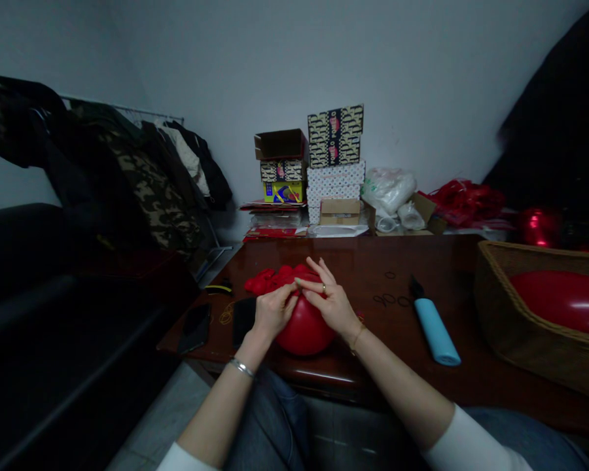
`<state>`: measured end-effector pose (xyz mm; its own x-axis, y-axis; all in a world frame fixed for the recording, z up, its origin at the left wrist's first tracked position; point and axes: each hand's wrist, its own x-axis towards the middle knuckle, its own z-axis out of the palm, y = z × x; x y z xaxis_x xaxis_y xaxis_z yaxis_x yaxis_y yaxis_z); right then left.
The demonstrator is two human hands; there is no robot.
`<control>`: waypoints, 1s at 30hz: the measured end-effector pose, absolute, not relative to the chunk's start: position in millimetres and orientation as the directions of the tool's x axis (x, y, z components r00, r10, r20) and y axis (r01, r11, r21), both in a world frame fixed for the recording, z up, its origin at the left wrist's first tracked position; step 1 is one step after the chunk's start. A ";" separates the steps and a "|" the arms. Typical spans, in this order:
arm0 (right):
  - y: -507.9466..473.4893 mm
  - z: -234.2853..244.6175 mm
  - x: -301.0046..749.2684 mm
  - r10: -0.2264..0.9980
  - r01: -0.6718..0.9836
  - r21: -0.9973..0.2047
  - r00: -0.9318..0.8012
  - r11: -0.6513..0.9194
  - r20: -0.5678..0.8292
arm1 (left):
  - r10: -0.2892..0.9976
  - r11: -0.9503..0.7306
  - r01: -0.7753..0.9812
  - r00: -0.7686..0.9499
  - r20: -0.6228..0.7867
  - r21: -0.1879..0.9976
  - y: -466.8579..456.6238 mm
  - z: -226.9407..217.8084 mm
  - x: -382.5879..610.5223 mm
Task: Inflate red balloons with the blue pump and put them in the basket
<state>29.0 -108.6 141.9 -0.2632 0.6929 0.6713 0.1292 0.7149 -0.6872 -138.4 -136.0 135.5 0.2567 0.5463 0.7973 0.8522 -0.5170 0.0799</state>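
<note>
A round, inflated red balloon (305, 330) rests at the front edge of the brown table, below both hands. My left hand (273, 307) is closed at the top of the balloon, thumb and forefinger pinched together near its neck. My right hand (331, 301) meets it there from the other side, thumb and forefinger pinching while the other fingers stretch upward. The neck itself is mostly hidden by the fingertips. Just behind the hands lies a heap of limp red balloons (261, 281).
On the brown table (348, 255) are a light blue pump (436, 330) with a black nozzle, several dark rings (387, 299), yellow rubber bands (226, 314) and a dark phone (195, 328). A wicker basket (500, 314) holding a large red balloon (569, 301) stands at right. Boxes (336, 190) are stacked behind.
</note>
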 end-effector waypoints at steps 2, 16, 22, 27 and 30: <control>-106.6 141.0 25.9 0.656 0.219 -0.623 -0.137 0.751 0.742 | 0.535 -0.549 0.832 0.273 0.799 0.084 -137.1 137.0 -135.1; -103.1 131.6 18.9 0.511 0.515 -0.473 0.077 0.715 0.856 | 0.548 -0.590 0.802 0.315 0.775 0.091 -141.4 137.1 -129.6; -103.3 132.3 19.3 0.558 0.610 -0.436 -0.011 0.662 0.830 | 0.532 -0.606 0.793 0.353 0.770 0.056 -142.8 136.6 -125.9; -102.2 136.5 19.9 0.674 0.503 -0.517 -0.195 0.693 0.712 | 0.543 -0.572 0.819 0.344 0.766 0.037 -144.7 137.6 -127.5; -96.3 134.7 22.4 0.746 0.384 -0.646 -0.233 0.660 0.624 | 0.539 -0.578 0.815 0.339 0.771 0.046 -144.8 138.8 -128.3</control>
